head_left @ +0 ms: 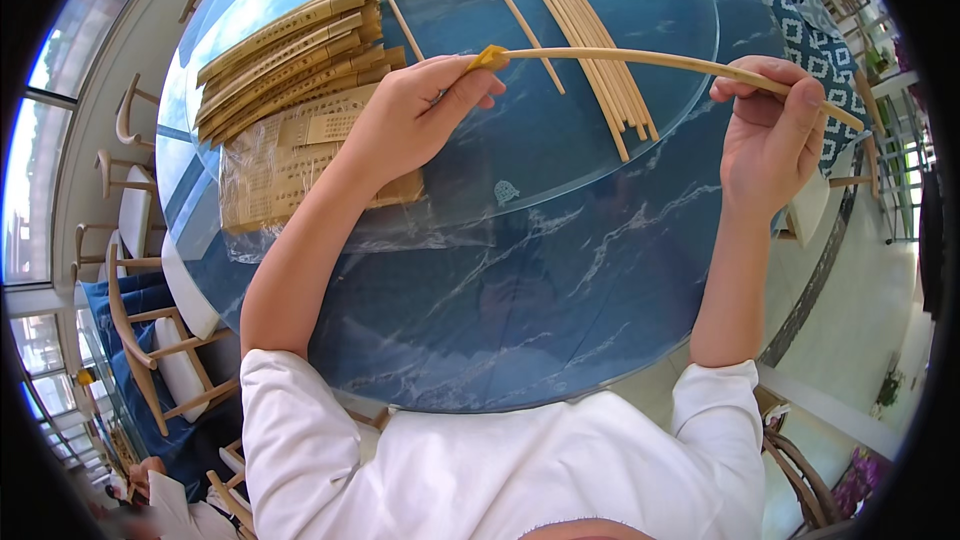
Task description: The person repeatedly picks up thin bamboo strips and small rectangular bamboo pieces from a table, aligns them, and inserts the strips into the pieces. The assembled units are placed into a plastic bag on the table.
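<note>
My right hand (770,135) grips a pair of long pale wooden chopsticks (650,60) near their right end, held level above the table. My left hand (415,110) pinches a small yellow-tan paper sleeve (489,57) at the chopsticks' left tip. Under my left forearm lies a stack of tan paper sleeves (290,50), part of it in a clear plastic wrap (270,180). A bundle of several bare chopsticks (590,50) lies on the glass turntable (560,150) beyond my hands, with single loose ones (515,15) beside it.
The round blue marbled table (500,310) fills the middle, with the glass turntable on top. Wooden chairs with white cushions (150,340) stand at the left. Another person's hand and sleeve (160,495) show at the lower left. Windows line the left edge.
</note>
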`<state>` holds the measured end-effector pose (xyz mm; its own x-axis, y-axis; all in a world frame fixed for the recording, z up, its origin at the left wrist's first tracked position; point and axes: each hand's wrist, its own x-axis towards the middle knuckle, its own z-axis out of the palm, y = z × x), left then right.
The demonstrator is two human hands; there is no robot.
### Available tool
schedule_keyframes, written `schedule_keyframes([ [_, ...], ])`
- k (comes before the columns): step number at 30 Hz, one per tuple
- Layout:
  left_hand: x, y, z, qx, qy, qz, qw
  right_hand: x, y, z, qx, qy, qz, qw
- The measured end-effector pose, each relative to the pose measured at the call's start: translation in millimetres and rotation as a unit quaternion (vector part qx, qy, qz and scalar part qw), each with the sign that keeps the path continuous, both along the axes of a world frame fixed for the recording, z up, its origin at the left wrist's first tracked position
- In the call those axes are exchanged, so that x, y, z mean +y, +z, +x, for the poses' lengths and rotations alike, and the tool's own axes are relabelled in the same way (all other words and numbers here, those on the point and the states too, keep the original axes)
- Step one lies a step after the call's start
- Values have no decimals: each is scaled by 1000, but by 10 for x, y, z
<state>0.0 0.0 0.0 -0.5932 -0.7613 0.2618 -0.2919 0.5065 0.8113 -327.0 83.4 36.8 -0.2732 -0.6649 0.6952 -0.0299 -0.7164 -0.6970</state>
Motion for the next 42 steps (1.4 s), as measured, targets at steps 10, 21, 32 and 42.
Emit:
schedule_keyframes([
  [10,6,-19,-24,27,5,-15,1000,-1,5,21,-3,15,-8,1000],
  [21,-33,-11,-9,-12,-4,-49,999,9,11,3,16,12,-9,1000],
  [32,-42,-44,-2,-6,-15,-51,999,-15,11,-54,31,30,-22,999],
  [42,-37,-23,-5,-10,-39,-78,996,-16,37,-82,32,33,-13,999],
])
